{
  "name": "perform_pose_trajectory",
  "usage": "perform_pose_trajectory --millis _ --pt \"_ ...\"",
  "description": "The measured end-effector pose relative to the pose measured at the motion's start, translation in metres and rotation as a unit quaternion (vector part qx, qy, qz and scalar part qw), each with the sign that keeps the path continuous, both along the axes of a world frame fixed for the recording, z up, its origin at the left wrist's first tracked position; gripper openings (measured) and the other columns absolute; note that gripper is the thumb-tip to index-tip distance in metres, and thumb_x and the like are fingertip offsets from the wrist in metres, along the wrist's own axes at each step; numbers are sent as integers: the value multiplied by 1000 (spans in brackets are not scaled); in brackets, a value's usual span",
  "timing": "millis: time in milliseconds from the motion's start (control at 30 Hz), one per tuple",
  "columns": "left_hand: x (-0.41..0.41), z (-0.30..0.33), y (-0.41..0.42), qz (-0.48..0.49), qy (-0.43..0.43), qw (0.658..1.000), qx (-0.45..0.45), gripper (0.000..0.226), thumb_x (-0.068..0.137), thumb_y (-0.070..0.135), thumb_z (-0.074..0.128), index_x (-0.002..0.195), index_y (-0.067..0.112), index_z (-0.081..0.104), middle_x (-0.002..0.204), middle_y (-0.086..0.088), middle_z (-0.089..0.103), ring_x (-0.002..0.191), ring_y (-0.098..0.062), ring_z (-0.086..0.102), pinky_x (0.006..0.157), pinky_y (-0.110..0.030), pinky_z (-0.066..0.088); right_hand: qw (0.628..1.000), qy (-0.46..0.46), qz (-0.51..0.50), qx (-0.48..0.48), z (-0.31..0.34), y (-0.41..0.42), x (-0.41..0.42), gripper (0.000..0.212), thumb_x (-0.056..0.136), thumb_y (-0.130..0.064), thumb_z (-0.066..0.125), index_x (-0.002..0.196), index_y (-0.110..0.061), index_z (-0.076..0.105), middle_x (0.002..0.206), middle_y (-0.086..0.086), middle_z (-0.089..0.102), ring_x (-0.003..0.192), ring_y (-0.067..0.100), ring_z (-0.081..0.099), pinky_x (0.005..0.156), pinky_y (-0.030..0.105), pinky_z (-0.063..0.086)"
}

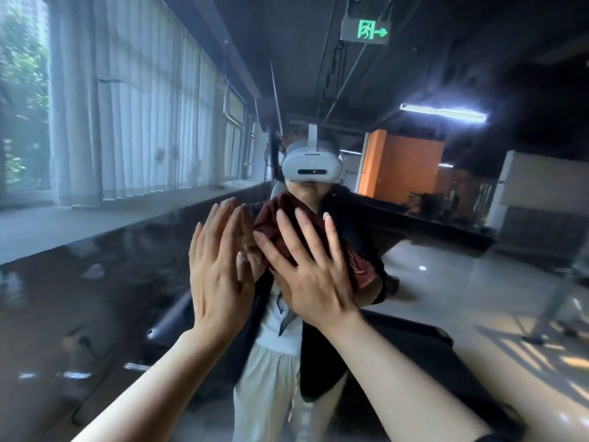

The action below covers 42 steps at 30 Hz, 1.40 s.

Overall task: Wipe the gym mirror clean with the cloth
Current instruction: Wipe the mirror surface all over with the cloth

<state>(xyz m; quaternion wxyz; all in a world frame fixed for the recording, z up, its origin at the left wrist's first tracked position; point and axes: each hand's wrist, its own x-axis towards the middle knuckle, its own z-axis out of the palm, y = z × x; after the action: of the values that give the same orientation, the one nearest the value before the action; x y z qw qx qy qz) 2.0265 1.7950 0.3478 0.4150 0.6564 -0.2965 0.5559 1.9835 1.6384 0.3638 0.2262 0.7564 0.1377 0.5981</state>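
Both hands are up in front of the mirror, which fills the whole view. The left hand is flat, with its fingers straight and close together, and it holds nothing. Its fingertips seem to meet the glass, where the same hand shows in the mirror. The right hand is spread wide with straight fingers, and it presses the dark red cloth flat on the glass. The cloth sits under the right palm and sticks out above the fingers and to the right side. The two hands are just beside each other, with the left one a bit lower. In the mirror a person stands facing us, wearing a white headset, a dark jacket and light pants. A long window with white curtains is on the left. A green exit sign hangs from the dark ceiling, and an orange wall shows on the right.
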Motion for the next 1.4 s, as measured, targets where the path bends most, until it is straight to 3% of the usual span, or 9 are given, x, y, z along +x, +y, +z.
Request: perform_pose_trajectory --millis 133,267,367,533,800,1000,1167,1300,1400 --pt "-20 19 -41 12 -36 997 63 54 92 15 56 144 1 49 152 -14 44 145 -27 32 122 -49 20 999 -15 -24 38 9 -52 -31 55 100 -33 53 152 -29 39 161 11 28 148 34 30 119 62 21" --pt "-32 32 -69 30 -67 992 103 60 85 19 67 140 2 54 148 -14 49 139 -30 42 120 -54 22 987 -77 -60 128 10 -109 -57 49 106 -39 34 154 -29 32 160 14 31 147 34 30 118 67 17" --pt "-35 49 -75 35 -88 987 127 59 83 21 67 138 2 56 146 -14 51 136 -30 43 120 -54 21 957 -145 -73 241 20 -138 -70 49 107 -41 28 152 -25 37 157 18 35 146 37 32 115 69 18" --pt "-24 86 -53 54 -81 985 145 58 83 25 64 136 3 57 146 -12 52 130 -34 50 122 -50 16 896 -256 -38 362 82 -108 -45 48 105 -30 42 148 -10 47 152 30 38 139 48 38 114 62 29" --pt "-8 120 -17 82 -73 992 63 62 87 30 43 138 -4 50 141 -24 50 127 -42 47 118 -57 21 978 -133 16 163 144 3 9 50 101 -32 51 149 -20 48 156 25 35 147 43 29 122 51 17" --pt "-24 135 -50 39 -106 991 75 56 85 18 53 138 1 47 143 -21 46 128 -38 43 121 -50 15 1000 -18 18 17 109 -49 -25 48 103 -32 48 150 -26 46 160 19 32 150 35 26 123 49 20" --pt "-38 147 -92 59 -152 970 180 65 80 23 62 141 0 51 146 -18 49 138 -36 41 122 -54 12 978 -122 -44 161 98 -154 -80 49 106 -38 30 152 -22 42 158 21 35 147 36 30 123 52 20" --pt "-45 162 -108 87 -143 958 234 70 81 32 59 144 3 49 152 -14 45 145 -31 33 122 -56 8 910 -234 -70 336 111 -209 -102 51 105 -38 32 151 -17 41 155 23 36 142 41 35 116 58 28" --pt "-42 171 -104 100 -138 954 247 73 82 39 56 146 5 47 154 -12 43 144 -27 34 121 -60 8 873 -286 -67 389 150 -207 -98 54 102 -35 37 151 -13 41 154 27 35 139 46 36 115 57 31"
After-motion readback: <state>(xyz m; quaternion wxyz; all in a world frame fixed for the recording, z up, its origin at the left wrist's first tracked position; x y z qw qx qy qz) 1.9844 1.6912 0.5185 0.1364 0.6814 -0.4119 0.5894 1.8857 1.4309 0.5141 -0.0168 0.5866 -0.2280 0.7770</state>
